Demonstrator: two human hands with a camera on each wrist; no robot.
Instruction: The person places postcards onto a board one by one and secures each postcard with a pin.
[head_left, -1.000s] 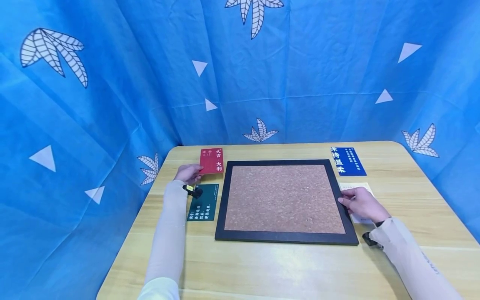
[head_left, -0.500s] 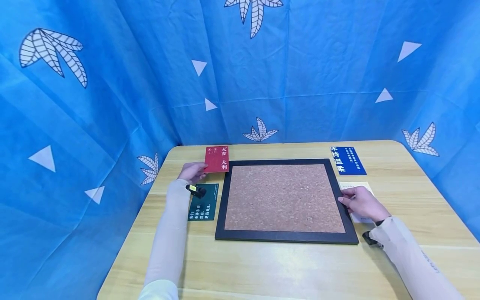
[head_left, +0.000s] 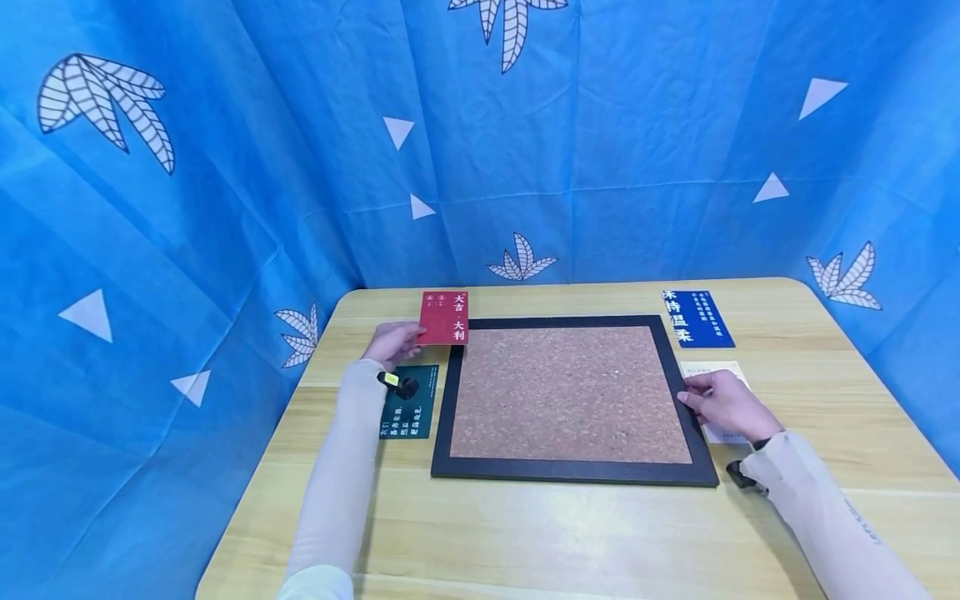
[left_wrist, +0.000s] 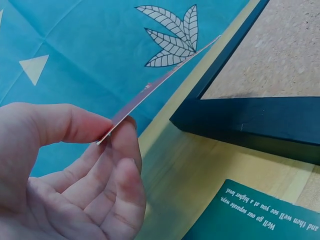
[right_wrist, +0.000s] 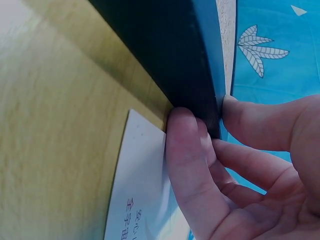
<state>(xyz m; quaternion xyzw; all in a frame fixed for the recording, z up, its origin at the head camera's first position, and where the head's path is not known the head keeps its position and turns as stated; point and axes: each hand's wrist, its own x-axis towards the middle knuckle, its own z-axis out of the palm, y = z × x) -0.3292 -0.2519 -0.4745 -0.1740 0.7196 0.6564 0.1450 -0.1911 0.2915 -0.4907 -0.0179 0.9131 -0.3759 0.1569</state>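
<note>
My left hand (head_left: 395, 342) pinches a red card (head_left: 444, 318) by its near left edge, between thumb and index finger. In the left wrist view the card (left_wrist: 145, 95) tilts up off the table, seen almost edge-on. In the head view it overlaps the far left corner of a black-framed cork board (head_left: 562, 396), which lies flat in the middle. At the board's right side my right hand (head_left: 727, 404) grips the black frame (right_wrist: 200, 65), thumb on its top face and fingers against its outer side. A cream card (head_left: 723, 368) lies partly hidden under that hand.
A green card (head_left: 420, 408) with white lettering lies left of the board, partly behind the left wrist. Near the far right corner lies a blue card (head_left: 701, 321). The pale wooden table (head_left: 570, 542) ends at a blue patterned curtain (head_left: 637, 150) behind and at the sides.
The left hand has carried the red card rightward, from beside the board to over its far left corner. The right hand stays on the frame.
</note>
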